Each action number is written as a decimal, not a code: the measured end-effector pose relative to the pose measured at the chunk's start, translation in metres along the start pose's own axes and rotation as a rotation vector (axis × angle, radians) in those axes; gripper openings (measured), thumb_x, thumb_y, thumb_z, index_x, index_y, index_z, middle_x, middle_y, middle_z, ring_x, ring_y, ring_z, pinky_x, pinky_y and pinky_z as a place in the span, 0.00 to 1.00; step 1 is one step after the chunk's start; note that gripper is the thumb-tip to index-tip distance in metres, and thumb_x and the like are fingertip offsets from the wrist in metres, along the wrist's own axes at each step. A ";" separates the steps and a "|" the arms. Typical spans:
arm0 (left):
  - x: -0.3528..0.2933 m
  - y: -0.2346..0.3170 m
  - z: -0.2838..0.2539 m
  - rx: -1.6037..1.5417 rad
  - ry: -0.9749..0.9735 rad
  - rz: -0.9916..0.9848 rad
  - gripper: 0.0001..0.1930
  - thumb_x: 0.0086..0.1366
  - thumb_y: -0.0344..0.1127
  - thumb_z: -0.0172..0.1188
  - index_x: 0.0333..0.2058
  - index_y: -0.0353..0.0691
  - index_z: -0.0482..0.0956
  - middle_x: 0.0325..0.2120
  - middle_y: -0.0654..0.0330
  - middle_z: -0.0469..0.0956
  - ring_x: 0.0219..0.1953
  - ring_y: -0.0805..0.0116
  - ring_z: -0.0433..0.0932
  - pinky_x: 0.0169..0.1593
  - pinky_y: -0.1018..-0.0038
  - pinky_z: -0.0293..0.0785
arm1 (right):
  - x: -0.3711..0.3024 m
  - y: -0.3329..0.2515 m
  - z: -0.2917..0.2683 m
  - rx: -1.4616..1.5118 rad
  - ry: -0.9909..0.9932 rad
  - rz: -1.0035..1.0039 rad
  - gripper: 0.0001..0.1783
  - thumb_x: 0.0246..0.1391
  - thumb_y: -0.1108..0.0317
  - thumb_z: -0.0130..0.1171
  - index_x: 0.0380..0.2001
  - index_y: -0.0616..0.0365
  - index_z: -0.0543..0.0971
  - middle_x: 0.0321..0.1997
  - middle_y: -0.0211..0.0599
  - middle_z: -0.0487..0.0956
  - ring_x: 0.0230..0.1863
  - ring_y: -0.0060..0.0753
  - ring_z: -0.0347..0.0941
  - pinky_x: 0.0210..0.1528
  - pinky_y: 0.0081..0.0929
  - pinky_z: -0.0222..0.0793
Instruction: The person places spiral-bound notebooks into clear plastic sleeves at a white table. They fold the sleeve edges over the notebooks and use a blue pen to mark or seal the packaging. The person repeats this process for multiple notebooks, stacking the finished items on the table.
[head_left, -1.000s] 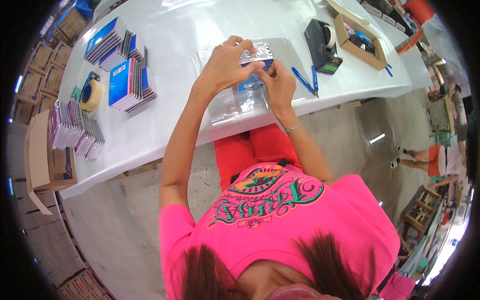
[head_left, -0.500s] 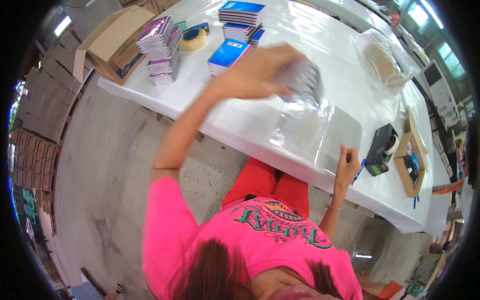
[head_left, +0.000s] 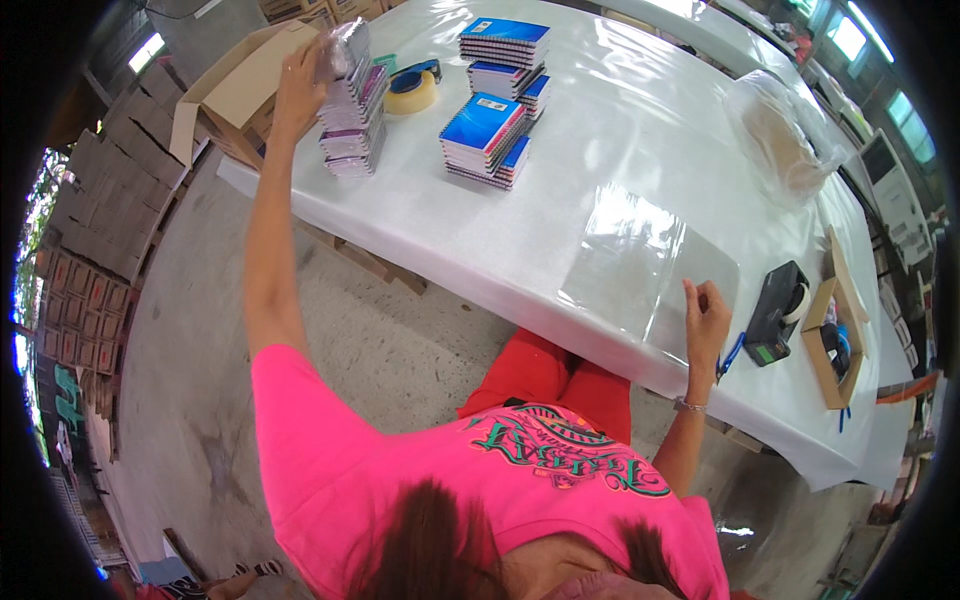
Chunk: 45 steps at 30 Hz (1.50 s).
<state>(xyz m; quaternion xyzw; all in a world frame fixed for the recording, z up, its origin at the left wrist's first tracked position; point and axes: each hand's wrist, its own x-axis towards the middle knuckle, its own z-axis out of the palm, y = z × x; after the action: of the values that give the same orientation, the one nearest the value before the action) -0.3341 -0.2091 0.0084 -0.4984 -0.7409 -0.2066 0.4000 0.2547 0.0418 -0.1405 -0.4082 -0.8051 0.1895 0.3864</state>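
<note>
The clear-wrapped pack [head_left: 350, 45] is at the top of the stack [head_left: 352, 150] of wrapped packs, near the table's left edge. Our left hand [head_left: 300, 95] reaches out to it, fingers bent around its near left side; they seem to hold it, though blur hides the thumb. We judge the pack light to moderate in weight and fairly firm, with a slick skin that could slide on the packs below. The opposite long sides look like the best hold, as pressure on a corner might wrinkle or split the wrap.

Our right hand [head_left: 708, 318] is raised by the edge of the clear film [head_left: 622, 255], its fingers loosely curled and narrow; we see nothing in them, but cannot tell whether the tips meet. The film lies flat, thin and probably clingy.

The open carton [head_left: 245, 88] crowds the stack on the left, and the yellow tape [head_left: 412, 95] sits close on its right. Blue notebooks [head_left: 483, 122] stand further along. Beyond the right hand are a blue tool [head_left: 732, 354], a black dispenser [head_left: 772, 315] and a small box [head_left: 822, 362]. A plastic bag [head_left: 780, 140] lies farther back on the white table [head_left: 600, 110].
</note>
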 end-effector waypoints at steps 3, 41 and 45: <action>-0.008 0.003 0.011 -0.104 -0.043 0.009 0.33 0.53 0.35 0.66 0.59 0.51 0.66 0.57 0.54 0.66 0.61 0.51 0.63 0.64 0.58 0.57 | 0.005 -0.007 0.015 -0.011 -0.036 -0.026 0.20 0.55 0.62 0.63 0.20 0.65 0.69 0.15 0.38 0.64 0.17 0.27 0.55 0.22 0.29 0.55; -0.120 0.294 0.102 -1.670 -0.020 -1.200 0.29 0.60 0.49 0.64 0.52 0.33 0.68 0.44 0.57 0.74 0.43 0.67 0.74 0.48 0.67 0.71 | 0.086 -0.118 0.200 1.201 -0.738 0.532 0.49 0.47 0.46 0.66 0.62 0.67 0.57 0.55 0.48 0.68 0.49 0.40 0.69 0.50 0.36 0.69; -0.118 0.361 0.060 -1.697 -0.223 -1.123 0.27 0.61 0.48 0.63 0.51 0.35 0.68 0.44 0.59 0.73 0.45 0.67 0.73 0.48 0.69 0.70 | 0.058 -0.093 0.115 1.085 -0.599 0.538 0.37 0.48 0.50 0.64 0.55 0.66 0.69 0.49 0.42 0.73 0.46 0.34 0.70 0.49 0.31 0.66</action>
<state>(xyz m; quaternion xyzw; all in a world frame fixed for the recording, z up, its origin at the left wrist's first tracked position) -0.0093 -0.0838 -0.1546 -0.2148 -0.5100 -0.7729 -0.3105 0.0965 0.0340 -0.1279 -0.2726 -0.5386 0.7615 0.2361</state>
